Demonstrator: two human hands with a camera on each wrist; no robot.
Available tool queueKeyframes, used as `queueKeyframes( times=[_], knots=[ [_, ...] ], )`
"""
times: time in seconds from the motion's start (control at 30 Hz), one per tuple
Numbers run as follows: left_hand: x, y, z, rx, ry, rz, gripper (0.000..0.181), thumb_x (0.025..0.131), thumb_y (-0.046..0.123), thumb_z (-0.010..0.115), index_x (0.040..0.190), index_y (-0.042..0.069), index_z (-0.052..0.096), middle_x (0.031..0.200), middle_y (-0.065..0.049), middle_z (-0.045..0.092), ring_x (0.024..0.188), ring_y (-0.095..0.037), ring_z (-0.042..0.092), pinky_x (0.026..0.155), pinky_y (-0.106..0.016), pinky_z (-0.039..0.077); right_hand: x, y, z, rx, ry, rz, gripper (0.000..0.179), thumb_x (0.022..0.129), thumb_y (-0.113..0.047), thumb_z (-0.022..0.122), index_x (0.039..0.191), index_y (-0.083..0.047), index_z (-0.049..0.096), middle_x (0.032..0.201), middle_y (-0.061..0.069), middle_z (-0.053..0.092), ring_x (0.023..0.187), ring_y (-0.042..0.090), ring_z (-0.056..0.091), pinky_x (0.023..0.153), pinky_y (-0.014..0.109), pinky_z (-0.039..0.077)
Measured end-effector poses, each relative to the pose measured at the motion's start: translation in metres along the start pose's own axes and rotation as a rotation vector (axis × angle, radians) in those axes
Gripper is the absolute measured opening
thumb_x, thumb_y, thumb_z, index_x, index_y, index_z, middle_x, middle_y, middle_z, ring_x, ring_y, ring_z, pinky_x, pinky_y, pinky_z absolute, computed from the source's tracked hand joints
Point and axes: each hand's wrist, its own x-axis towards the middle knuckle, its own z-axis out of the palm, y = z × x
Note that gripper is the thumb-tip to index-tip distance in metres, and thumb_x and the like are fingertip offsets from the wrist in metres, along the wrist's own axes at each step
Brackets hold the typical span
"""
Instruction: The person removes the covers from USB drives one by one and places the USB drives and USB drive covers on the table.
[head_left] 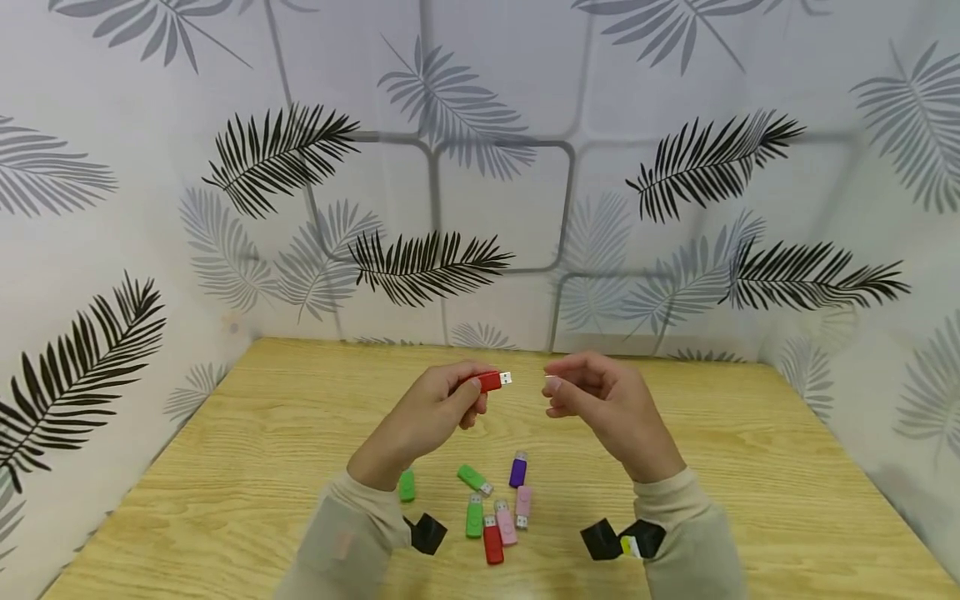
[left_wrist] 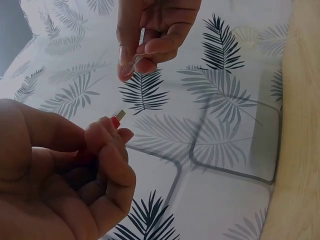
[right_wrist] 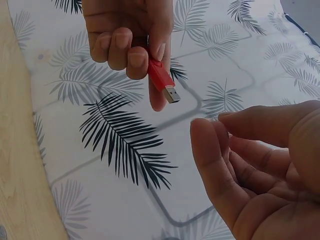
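Note:
My left hand (head_left: pixel 442 400) pinches a red USB stick (head_left: pixel 489 382) between thumb and fingers, its bare metal plug pointing right. The plug end of that red stick (right_wrist: pixel 161 77) shows clearly in the right wrist view. Across a short gap, my right hand (head_left: pixel 611 404) pinches a small clear plastic cap (left_wrist: pixel 131 65) at its fingertips. Both hands are raised above the table, with the plug and the cap apart. The cap is mostly covered by the fingers in the right wrist view.
Several USB sticks lie on the wooden table (head_left: pixel 225 467) below: green ones (head_left: pixel 475 517), pink ones (head_left: pixel 506 523), a purple one (head_left: pixel 518 470) and another red one (head_left: pixel 492 542). A leaf-patterned cloth (head_left: pixel 495 208) stands behind the table and at its sides.

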Motion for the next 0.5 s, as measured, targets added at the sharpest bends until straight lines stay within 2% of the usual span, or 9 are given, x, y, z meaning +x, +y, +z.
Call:
queueKeyframes(
  times=[0.1,0.23,0.37,0.5],
  knots=[
    [0.002,-0.004,0.002,-0.034,-0.017,-0.001,0.026,0.104,0.010,0.043,0.123,0.000,0.057,0.088,-0.008,0.062,0.075,-0.018,0.060,0.072,-0.028,0.052,0.000,0.001,0.000,-0.014,0.003,0.038,0.025,0.092,-0.004,0.063,0.116,0.003,0.060,0.095,0.017,0.068,0.077,0.023,0.069,0.074,0.036,0.057],
    [0.006,-0.011,0.002,-0.069,-0.019,-0.025,0.021,0.101,0.007,0.049,0.119,-0.002,0.055,0.100,-0.012,0.070,0.090,-0.027,0.069,0.080,-0.034,0.055,0.002,0.006,0.000,-0.026,-0.008,0.067,0.021,0.092,-0.003,0.063,0.111,0.005,0.060,0.096,0.019,0.068,0.077,0.026,0.068,0.074,0.036,0.057],
    [0.013,-0.025,0.000,-0.116,-0.021,-0.097,0.021,0.100,0.010,0.053,0.116,-0.003,0.056,0.104,-0.014,0.070,0.094,-0.027,0.069,0.082,-0.036,0.055,0.006,0.017,-0.002,-0.035,-0.035,0.101,0.019,0.092,-0.006,0.065,0.107,0.005,0.062,0.095,0.019,0.066,0.079,0.027,0.067,0.073,0.036,0.057],
    [0.021,-0.049,-0.005,-0.153,0.043,-0.165,0.025,0.098,0.014,0.058,0.118,0.000,0.062,0.109,-0.011,0.064,0.096,-0.022,0.061,0.080,-0.034,0.055,0.010,0.035,-0.005,-0.037,-0.035,0.152,0.019,0.091,-0.011,0.067,0.105,0.001,0.064,0.094,0.017,0.065,0.079,0.026,0.066,0.074,0.041,0.057]
  ],
)
